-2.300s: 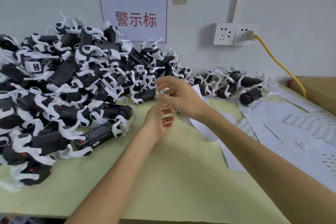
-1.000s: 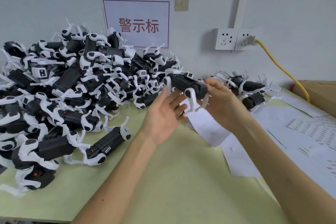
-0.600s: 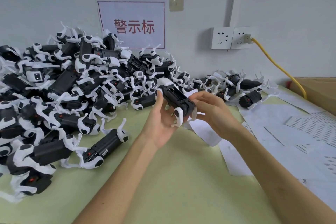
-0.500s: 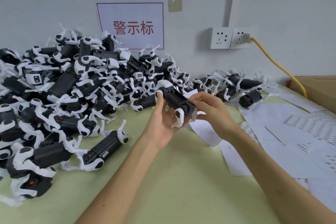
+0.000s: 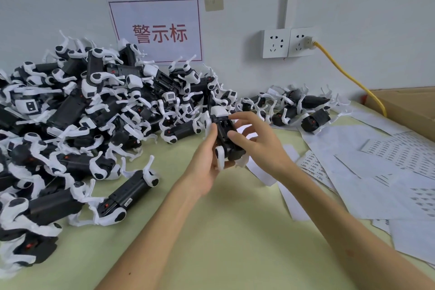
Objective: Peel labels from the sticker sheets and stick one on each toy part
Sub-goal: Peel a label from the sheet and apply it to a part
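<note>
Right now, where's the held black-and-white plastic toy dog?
Head view, centre: toy dog gripped in left hand, right hand thumb on it, near the toy pile.

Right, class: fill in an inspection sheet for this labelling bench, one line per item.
Surface: pale green table, partly covered.
Job's things: toy part in hand; big pile of toy parts at left; smaller group near the wall; sticker sheets at right.
Clutter: nothing seen.
Hands: left hand grips the toy part; right hand touches it with the thumb.
Cables: yellow cable plugged into wall socket.
Surroundings: red-lettered sign, cardboard box.
</note>
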Action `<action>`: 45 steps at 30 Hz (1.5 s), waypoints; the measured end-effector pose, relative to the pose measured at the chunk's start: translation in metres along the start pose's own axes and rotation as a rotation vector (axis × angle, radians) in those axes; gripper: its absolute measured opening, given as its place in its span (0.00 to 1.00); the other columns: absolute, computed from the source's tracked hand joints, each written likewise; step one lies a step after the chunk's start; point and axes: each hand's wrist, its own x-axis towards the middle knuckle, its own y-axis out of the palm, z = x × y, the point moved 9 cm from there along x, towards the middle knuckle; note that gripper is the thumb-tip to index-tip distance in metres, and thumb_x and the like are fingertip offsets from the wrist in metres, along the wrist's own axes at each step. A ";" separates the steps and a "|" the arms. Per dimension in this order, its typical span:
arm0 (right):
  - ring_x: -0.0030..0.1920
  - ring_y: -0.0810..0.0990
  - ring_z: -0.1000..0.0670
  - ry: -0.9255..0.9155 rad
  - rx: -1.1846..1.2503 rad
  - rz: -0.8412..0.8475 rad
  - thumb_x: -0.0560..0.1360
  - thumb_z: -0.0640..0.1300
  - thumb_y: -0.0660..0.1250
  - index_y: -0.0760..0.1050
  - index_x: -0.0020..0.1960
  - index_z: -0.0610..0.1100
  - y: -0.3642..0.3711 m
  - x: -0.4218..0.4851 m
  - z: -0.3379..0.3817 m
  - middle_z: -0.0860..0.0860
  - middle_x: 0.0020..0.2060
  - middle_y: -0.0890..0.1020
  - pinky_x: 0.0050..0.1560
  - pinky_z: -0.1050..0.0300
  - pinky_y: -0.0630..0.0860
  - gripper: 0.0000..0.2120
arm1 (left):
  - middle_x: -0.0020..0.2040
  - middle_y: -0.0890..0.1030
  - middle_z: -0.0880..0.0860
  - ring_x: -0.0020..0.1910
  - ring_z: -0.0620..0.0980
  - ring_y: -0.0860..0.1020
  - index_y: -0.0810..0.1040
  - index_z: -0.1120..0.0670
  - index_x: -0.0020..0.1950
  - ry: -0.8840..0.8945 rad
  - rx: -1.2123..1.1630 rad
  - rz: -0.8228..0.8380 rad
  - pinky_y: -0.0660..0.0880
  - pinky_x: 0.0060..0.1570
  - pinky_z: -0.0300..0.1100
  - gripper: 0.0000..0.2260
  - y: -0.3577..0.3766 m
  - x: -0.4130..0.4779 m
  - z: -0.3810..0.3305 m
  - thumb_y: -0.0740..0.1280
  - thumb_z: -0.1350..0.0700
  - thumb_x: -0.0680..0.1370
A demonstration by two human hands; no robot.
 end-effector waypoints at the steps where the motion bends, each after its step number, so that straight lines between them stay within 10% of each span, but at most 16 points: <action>1: 0.42 0.76 0.62 0.011 -0.009 -0.008 0.79 0.43 0.70 0.77 0.62 0.51 -0.002 0.000 -0.002 0.55 0.50 0.79 0.45 0.69 0.74 0.12 | 0.60 0.85 0.53 0.56 0.51 0.85 0.80 0.45 0.67 -0.011 0.001 0.004 0.80 0.46 0.42 0.24 0.000 0.001 0.002 0.52 0.36 0.84; 7: 0.50 0.81 0.56 0.129 0.099 0.001 0.78 0.47 0.72 0.77 0.63 0.54 -0.005 0.002 -0.014 0.53 0.53 0.80 0.47 0.67 0.78 0.14 | 0.49 0.85 0.59 0.53 0.58 0.85 0.80 0.56 0.58 0.003 0.002 0.108 0.81 0.38 0.48 0.22 0.008 -0.001 0.001 0.56 0.41 0.85; 10: 0.44 0.81 0.55 0.153 0.112 -0.035 0.77 0.47 0.73 0.77 0.62 0.53 -0.007 0.003 -0.017 0.52 0.50 0.79 0.41 0.67 0.77 0.15 | 0.30 0.80 0.46 0.46 0.49 0.85 0.84 0.42 0.51 0.085 0.085 0.156 0.81 0.38 0.48 0.17 0.014 -0.003 -0.003 0.56 0.45 0.86; 15: 0.36 0.78 0.59 0.197 0.168 -0.183 0.76 0.50 0.74 0.77 0.56 0.53 -0.019 0.002 -0.023 0.52 0.41 0.79 0.37 0.69 0.74 0.11 | 0.46 0.86 0.42 0.44 0.43 0.84 0.77 0.42 0.68 0.174 0.276 0.147 0.82 0.41 0.51 0.17 0.021 -0.004 -0.005 0.63 0.43 0.79; 26: 0.41 0.79 0.52 0.207 0.427 -0.067 0.81 0.40 0.66 0.75 0.46 0.46 -0.015 0.004 -0.016 0.49 0.42 0.80 0.40 0.62 0.75 0.05 | 0.51 0.80 0.53 0.41 0.46 0.75 0.83 0.47 0.62 0.131 0.065 0.170 0.63 0.31 0.36 0.13 0.019 -0.007 -0.009 0.69 0.49 0.78; 32: 0.57 0.79 0.57 -0.038 -0.055 -0.013 0.82 0.39 0.65 0.79 0.67 0.51 0.003 -0.002 0.004 0.54 0.57 0.82 0.53 0.62 0.74 0.16 | 0.62 0.84 0.54 0.55 0.50 0.83 0.85 0.51 0.62 0.120 -0.182 0.014 0.77 0.49 0.42 0.16 -0.004 -0.002 -0.013 0.71 0.48 0.76; 37: 0.52 0.79 0.61 -0.022 -0.140 -0.118 0.78 0.37 0.66 0.85 0.50 0.52 -0.013 0.001 0.002 0.60 0.51 0.83 0.48 0.66 0.72 0.12 | 0.57 0.86 0.56 0.53 0.52 0.84 0.82 0.59 0.62 0.094 -0.332 -0.138 0.77 0.63 0.47 0.23 -0.022 0.002 -0.013 0.72 0.48 0.72; 41: 0.54 0.80 0.53 0.260 -0.438 -0.148 0.77 0.45 0.70 0.80 0.57 0.52 -0.048 0.010 -0.039 0.56 0.52 0.82 0.52 0.56 0.74 0.10 | 0.50 0.87 0.56 0.50 0.53 0.83 0.86 0.57 0.50 0.065 -0.436 -0.177 0.82 0.43 0.41 0.13 -0.037 0.003 -0.012 0.73 0.48 0.73; 45: 0.69 0.71 0.44 0.562 -0.864 0.073 0.74 0.65 0.70 0.70 0.72 0.49 -0.058 0.001 -0.090 0.49 0.65 0.77 0.68 0.47 0.66 0.33 | 0.45 0.87 0.55 0.37 0.50 0.85 0.89 0.54 0.41 0.016 -0.441 -0.113 0.76 0.29 0.36 0.13 -0.033 0.001 -0.011 0.71 0.47 0.76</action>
